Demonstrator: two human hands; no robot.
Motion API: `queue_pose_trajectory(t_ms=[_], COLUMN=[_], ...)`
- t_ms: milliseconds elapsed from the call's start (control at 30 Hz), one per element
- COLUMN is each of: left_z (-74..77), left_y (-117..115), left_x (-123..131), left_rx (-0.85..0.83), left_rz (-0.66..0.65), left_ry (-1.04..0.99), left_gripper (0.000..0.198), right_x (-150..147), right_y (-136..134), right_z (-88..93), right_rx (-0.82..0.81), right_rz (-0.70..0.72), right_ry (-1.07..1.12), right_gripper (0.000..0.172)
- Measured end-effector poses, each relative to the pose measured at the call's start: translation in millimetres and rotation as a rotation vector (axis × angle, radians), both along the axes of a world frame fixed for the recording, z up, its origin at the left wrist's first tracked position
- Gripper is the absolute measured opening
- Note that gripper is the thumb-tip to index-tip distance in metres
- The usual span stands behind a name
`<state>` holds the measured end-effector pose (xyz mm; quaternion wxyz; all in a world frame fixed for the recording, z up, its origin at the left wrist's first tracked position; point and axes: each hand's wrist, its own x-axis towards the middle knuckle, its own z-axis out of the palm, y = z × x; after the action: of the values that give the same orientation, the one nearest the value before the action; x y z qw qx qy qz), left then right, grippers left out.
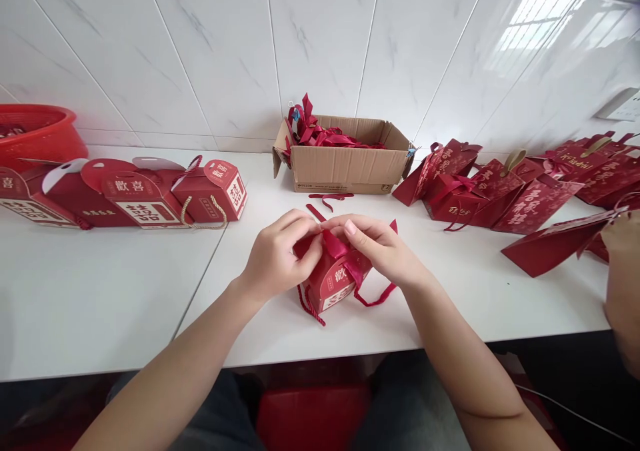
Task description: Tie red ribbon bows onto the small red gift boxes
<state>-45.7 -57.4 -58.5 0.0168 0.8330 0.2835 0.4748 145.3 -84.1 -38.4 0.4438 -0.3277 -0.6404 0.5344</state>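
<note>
Centre frame, on counter (125, 291): red gift box (333, 281). Left hand (277, 258) and right hand (383, 248) both pinch red ribbon (334, 243) atop it, steadying box. Ribbon carton (345, 164) just behind, within reach.

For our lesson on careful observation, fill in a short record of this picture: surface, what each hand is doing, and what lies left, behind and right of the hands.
Surface: white table
Left hand: grips small red paper gift box
Right hand: pinches red satin ribbon on the box top
Left: row of finished red boxes, red plastic basin
Behind: open cardboard carton of ribbons
Right: flat red paper bags, another person's arm
</note>
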Motion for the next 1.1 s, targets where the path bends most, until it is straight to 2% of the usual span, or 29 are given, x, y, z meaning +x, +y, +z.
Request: queue_pose_trajectory(t_ms=[133, 267, 500, 667, 867, 967, 1100], left_z=[0.9, 0.8, 0.7, 2.9, 3.8, 6.3, 12.6], left_y=[-2, 1, 4, -1, -5, -6, -3], left_x=[1, 1, 1, 2, 4, 3, -1], left_rx=[-0.027, -0.062, -0.156, -0.262, -0.310, -0.417, -0.704], left_rz=[-0.023, -0.027, 0.051, 0.039, -0.015, -0.054, -0.120], left_ry=[0.016, -0.035, -0.144, -0.196, -0.214, -0.277, -0.400], left_gripper=[0.007, 0.016, 0.021, 0.019, 0.016, 0.018, 0.023], right_x=[-1, -2, -2, -2, -4, -3, -2], right_y=[-1, -2, -1, 2, 1, 2, 2], right_z=[-1.3, -1.1, -3.2, -5.4, -5.5, -6.0, -7.3], right_rx=[-0.031, -0.127, -0.229, -0.214, -0.194, -0.162, -0.163], right_rz=[-0.037, -0.107, -0.195, -0.186, -0.152, -0.127, -0.093], right_ry=[-0.030, -0.062, -0.042, -0.005, 0.031, 0.035, -0.008], right_gripper=[0.038, 0.039, 0.037, 0.035, 0.028, 0.026, 0.030])
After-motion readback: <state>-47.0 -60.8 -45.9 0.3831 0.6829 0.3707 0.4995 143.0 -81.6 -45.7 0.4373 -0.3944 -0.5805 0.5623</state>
